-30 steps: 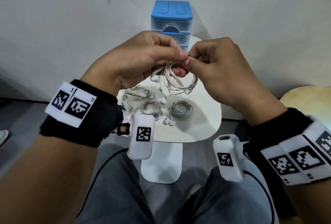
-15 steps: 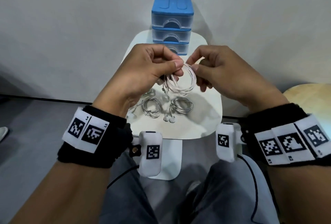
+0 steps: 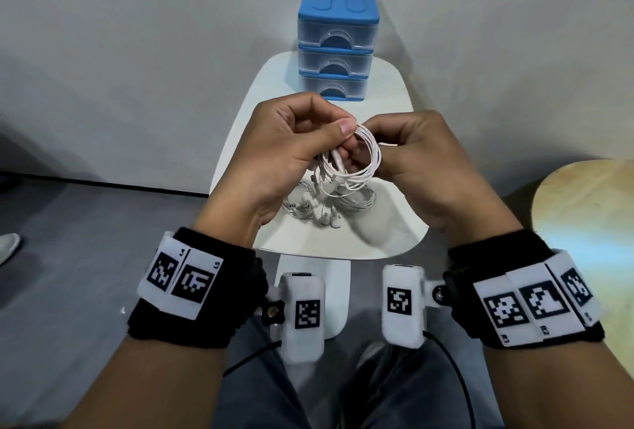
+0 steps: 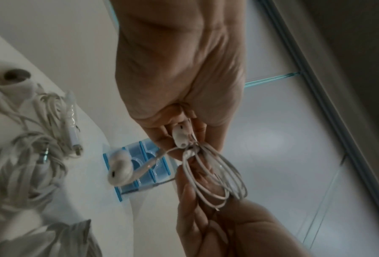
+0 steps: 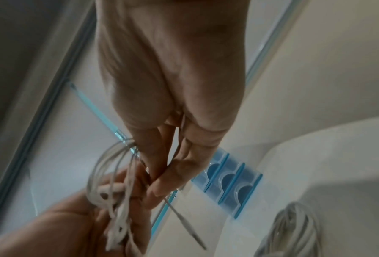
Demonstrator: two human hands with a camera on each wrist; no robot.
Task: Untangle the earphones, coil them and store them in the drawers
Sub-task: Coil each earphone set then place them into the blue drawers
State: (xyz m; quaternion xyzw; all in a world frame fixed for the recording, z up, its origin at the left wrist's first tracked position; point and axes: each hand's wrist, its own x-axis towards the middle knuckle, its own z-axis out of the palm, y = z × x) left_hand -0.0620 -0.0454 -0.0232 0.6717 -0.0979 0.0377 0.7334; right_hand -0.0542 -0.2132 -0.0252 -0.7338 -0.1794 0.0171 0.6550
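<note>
Both hands hold one set of white earphones [image 3: 368, 161] wound into a loop above the small white table [image 3: 394, 243]. My left hand [image 3: 295, 150] pinches the loop at its top, thumb over the strands; an earbud [image 4: 120, 169] dangles below it. My right hand [image 3: 411, 147] pinches the cable end, and the metal plug [image 5: 190, 229] hangs free under its fingers. The blue three-drawer unit [image 3: 338, 40] stands at the table's far edge, all drawers closed.
Several other white earphone bundles [image 3: 326, 205] lie on the table beneath my hands. A round wooden stool [image 3: 583, 216] stands at the right. My knees and the table's pedestal [image 3: 315, 294] are below, with grey floor at the left.
Both hands have dropped lower and nearer to me, bringing the coil down over the table. The drawer unit is now fully in sight. The loop looks rounder and tidier.
</note>
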